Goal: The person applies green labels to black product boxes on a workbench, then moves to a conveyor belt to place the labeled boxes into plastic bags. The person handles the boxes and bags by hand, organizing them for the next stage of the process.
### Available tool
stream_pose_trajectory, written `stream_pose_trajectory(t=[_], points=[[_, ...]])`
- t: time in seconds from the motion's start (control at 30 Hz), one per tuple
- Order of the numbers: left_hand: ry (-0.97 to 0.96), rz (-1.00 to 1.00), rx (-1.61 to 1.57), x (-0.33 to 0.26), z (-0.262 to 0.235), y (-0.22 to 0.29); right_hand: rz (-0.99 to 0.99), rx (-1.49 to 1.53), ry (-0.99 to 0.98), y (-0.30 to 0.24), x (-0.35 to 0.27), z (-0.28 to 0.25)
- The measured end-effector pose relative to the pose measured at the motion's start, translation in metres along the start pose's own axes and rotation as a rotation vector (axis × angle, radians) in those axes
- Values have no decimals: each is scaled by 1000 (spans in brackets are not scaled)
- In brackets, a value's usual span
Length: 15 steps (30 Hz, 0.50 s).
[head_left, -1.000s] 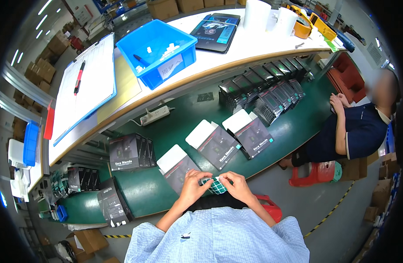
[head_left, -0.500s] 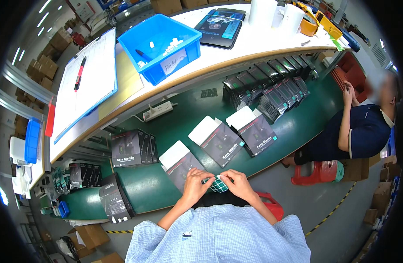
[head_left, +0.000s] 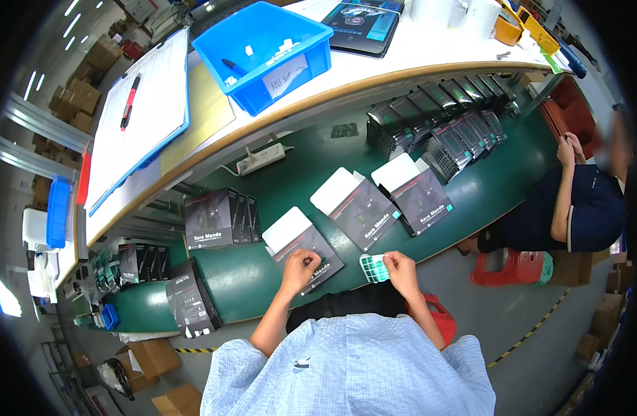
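So the whole thing's set in a busy workshop: grey floor with striped tape, cardboard boxes point(head_left: 148, 364) dumped at the near left, and a long green bench point(head_left: 242, 295) with a raised white shelf point(head_left: 370, 69) along its far side.

The shelf's pretty loaded. A clipboard point(head_left: 141, 135) with a red-and-black pen point(head_left: 130, 104) on it is parked at the left, then a blue bin point(head_left: 254, 98) with small white bits inside, and white rolls point(head_left: 481, 19) plus yellow tape dispensers point(head_left: 509, 28) at the far right.

On the bench, three dark boxes point(head_left: 363, 215) are laid in a slanted row with white flaps up. More boxes point(head_left: 211, 218) are stood together to the left, a white power strip point(head_left: 261, 160) is tucked behind, and dark packs point(head_left: 450, 142) are lined up at the far right. A co-worker point(head_left: 589, 208) is seated past the right end, by a red stool point(head_left: 509, 269).

As for the hands: a green-and-white gridded sheet point(head_left: 374, 268) is pinched at its right edge by the right hand point(head_left: 401, 270), over the bench's near edge, just right of the nearest box. The left hand point(head_left: 299, 270) is curled with fingertips together, and part of that box is blocked by it. Whether anything tiny is held there can't be told.
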<state>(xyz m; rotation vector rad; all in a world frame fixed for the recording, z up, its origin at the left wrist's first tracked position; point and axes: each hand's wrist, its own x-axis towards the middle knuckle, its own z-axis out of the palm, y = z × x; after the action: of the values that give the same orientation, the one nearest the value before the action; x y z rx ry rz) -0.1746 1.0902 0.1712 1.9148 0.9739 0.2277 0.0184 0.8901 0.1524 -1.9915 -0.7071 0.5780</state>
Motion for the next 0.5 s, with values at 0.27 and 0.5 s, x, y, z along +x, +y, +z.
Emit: stream_pose_trajectory(t=[0.27,0.5], points=[[-203,-13,97,17,55,-43,140,12,-34,20,-8,-6],[-258,17,218,27,57,-41,144,19,-26,25,-13,-2]])
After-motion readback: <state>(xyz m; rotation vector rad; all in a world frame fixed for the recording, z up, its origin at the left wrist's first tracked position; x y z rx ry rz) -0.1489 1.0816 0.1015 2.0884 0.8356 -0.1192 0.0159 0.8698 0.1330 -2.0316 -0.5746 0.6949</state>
